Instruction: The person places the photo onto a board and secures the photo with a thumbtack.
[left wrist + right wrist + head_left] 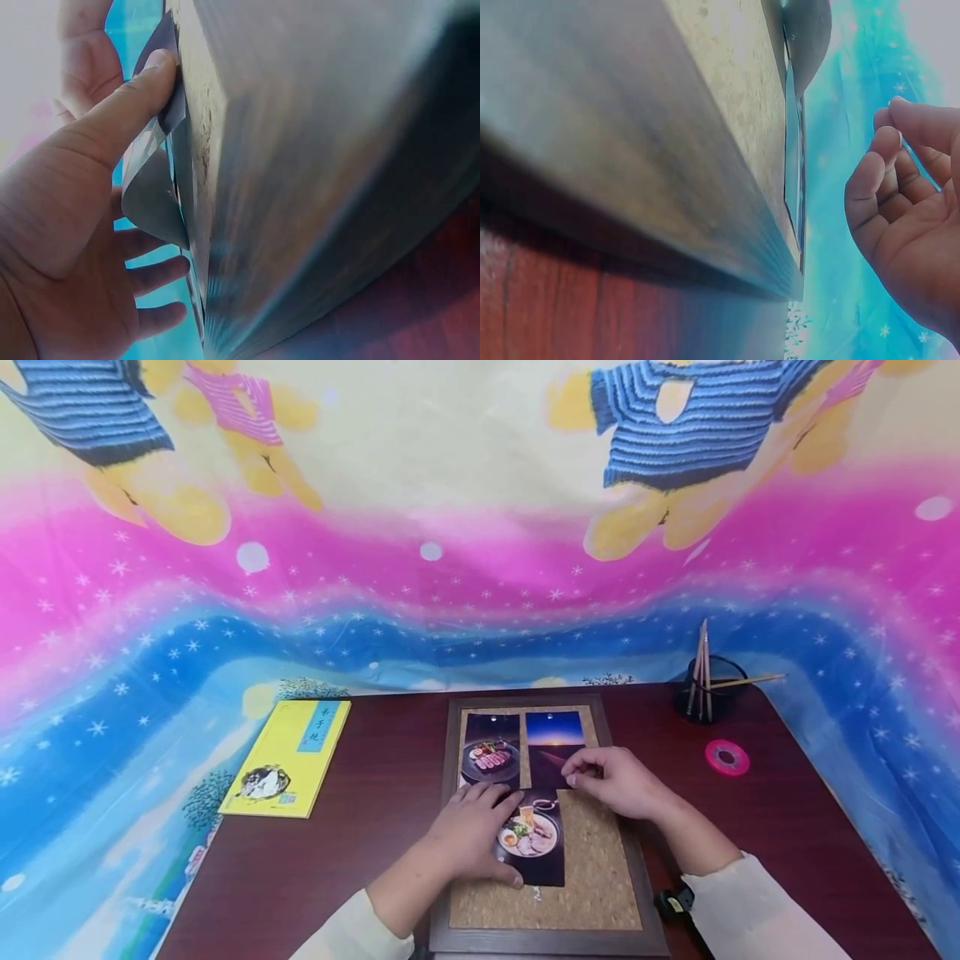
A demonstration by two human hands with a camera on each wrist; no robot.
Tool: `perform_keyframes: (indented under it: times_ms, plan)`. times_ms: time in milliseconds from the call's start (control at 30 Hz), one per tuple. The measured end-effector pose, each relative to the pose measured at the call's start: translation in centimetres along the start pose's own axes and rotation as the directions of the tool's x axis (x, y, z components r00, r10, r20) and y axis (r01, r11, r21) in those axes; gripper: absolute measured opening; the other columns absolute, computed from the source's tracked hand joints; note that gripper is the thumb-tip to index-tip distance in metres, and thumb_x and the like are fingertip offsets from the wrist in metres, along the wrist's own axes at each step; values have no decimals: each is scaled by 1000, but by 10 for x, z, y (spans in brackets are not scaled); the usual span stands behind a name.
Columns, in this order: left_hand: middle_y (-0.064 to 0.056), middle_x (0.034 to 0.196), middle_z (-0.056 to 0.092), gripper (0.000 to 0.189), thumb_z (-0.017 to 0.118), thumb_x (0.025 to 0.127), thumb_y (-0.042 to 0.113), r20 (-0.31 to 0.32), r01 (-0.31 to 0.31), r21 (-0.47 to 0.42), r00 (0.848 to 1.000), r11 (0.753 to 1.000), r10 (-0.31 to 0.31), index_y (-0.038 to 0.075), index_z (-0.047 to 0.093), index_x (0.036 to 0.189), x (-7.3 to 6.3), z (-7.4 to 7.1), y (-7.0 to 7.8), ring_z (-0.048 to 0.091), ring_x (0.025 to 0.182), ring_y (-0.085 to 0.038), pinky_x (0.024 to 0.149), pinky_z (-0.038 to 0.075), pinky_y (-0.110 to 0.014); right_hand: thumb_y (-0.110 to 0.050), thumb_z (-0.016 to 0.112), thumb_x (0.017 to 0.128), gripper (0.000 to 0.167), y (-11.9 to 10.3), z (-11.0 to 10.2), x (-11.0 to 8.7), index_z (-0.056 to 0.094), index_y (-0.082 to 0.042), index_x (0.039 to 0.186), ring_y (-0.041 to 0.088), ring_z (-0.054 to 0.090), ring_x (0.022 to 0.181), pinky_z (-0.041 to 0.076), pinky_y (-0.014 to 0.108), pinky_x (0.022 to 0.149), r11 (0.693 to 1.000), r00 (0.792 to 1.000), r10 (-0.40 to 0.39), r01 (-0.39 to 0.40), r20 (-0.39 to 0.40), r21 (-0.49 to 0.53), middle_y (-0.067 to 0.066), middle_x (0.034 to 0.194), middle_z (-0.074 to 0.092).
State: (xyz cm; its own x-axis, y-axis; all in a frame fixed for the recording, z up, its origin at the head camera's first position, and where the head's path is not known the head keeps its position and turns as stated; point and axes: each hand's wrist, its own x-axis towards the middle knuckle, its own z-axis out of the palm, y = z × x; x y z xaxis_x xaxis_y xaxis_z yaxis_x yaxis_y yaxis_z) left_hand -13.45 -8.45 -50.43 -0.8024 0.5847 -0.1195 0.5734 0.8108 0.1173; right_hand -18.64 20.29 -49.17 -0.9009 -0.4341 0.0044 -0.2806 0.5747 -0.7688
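Note:
A cork board (592,868) in a dark wooden frame lies on the table with several photo cards on it. My left hand (468,831) rests spread over a card with a bowl of noodles (551,860), its thumb near the lower edge; the left wrist view shows cards (154,195) bowing up from the board under the thumb (142,90). My right hand (618,781) pinches a small white pushpin (894,100) between thumb and forefinger, close over the lower edge of the sunset card (553,739). Left of that lies a steak card (491,756). White pins show at both upper cards' tops.
A yellow book (281,756) lies at the table's left. To the right of the board are a pink round case (727,758) and, behind it, a black mesh holder (701,702) with pencils. A printed cloth (450,577) hangs behind the table.

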Motion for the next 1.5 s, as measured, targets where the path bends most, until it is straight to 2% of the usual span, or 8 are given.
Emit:
perform_keyframes:
  times_ms: [300, 567, 900, 1033, 1167, 1500]
  plan:
    - [-9, 165, 37, 133, 73, 55, 93, 31, 22, 40, 999, 999, -23, 22, 37, 163, -2, 3, 7, 34, 150, -35, 118, 31, -60, -13, 72, 98, 8, -12, 5, 5, 78, -14, 104, 12, 62, 80, 54, 29, 71, 999, 999, -37, 38, 33, -23, -9, 91, 70]
    - [-11, 166, 35, 138, 73, 53, 94, 34, 42, 69, 998, 997, -44, 21, 35, 163, -4, 6, 12, 31, 151, -37, 120, 28, -59, -16, 72, 98, 9, -18, 13, 14, 79, -17, 103, 10, 63, 84, 53, 33, 76, 996, 997, -13, 20, 77, -81, -14, 93, 71]
    - [-12, 166, 35, 129, 73, 57, 92, 47, 33, 63, 998, 997, -36, 25, 39, 162, -8, 3, 18, 32, 151, -38, 119, 30, -61, -14, 72, 98, 5, -21, 25, 27, 76, -12, 100, 7, 63, 76, 53, 29, 71, 993, 992, -45, 57, 120, -102, -12, 83, 68]
    - [-11, 165, 38, 124, 74, 57, 90, 43, 25, 68, 999, 997, -28, 27, 43, 160, -9, 2, 22, 33, 150, -38, 119, 31, -61, -13, 72, 97, 6, -24, 29, 30, 77, -16, 98, 6, 63, 75, 53, 29, 71, 992, 989, -32, 49, 143, -118, -14, 83, 68]
    - [-11, 164, 38, 123, 74, 58, 91, 37, 19, 92, 999, 996, -23, 28, 44, 159, -10, 2, 24, 34, 150, -37, 119, 30, -61, -12, 71, 97, 10, -25, 33, 33, 77, -21, 96, 6, 61, 74, 51, 31, 73, 985, 984, -27, 56, 179, -160, -17, 83, 68]
    - [-10, 165, 36, 124, 73, 58, 91, 45, 32, 101, 998, 994, -36, 29, 40, 161, -12, 4, 28, 32, 150, -35, 119, 29, -61, -6, 68, 96, 15, -26, 42, 43, 78, -18, 95, 7, 59, 72, 51, 33, 72, 975, 962, -61, 115, 266, -192, -11, 85, 71]
